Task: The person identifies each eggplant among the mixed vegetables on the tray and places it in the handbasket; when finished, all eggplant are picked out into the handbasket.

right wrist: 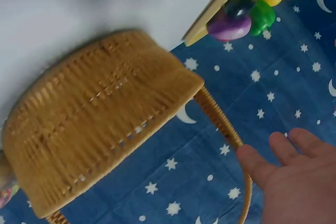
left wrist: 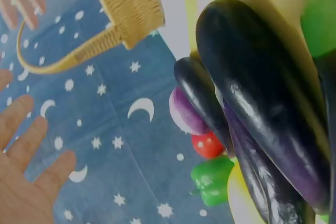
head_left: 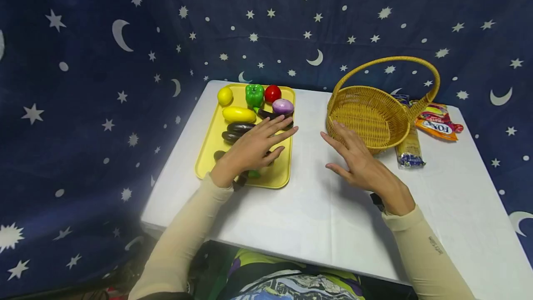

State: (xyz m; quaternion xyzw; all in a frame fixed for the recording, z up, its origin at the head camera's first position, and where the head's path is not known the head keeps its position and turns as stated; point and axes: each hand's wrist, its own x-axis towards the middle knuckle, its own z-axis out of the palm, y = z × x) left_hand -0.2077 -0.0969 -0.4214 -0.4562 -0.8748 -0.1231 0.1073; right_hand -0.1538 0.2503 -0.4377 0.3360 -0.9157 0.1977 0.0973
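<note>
My left hand [head_left: 258,147] is held with fingers spread over the yellow tray [head_left: 205,161], holding nothing. Dark eggplants [head_left: 240,127] lie beside and partly under it; in the left wrist view a big glossy eggplant [left wrist: 257,98] fills the right side. Farther back on the tray are a yellow oblong vegetable [head_left: 238,115], a lemon [head_left: 225,96], a green bell pepper [head_left: 254,94], a tomato [head_left: 272,93] and a purple oval vegetable [head_left: 283,106]. Fingers extended, my right hand [head_left: 356,159] hovers at the near left side of the wicker basket [head_left: 366,119], its grip empty.
Right of the basket lie a long clear-and-blue packet [head_left: 410,152] and a red and orange snack bag [head_left: 439,126]. The basket's tall arched handle [head_left: 395,58] rises above its rim. A starry blue cloth [head_left: 283,22] hangs behind the white table [head_left: 308,216].
</note>
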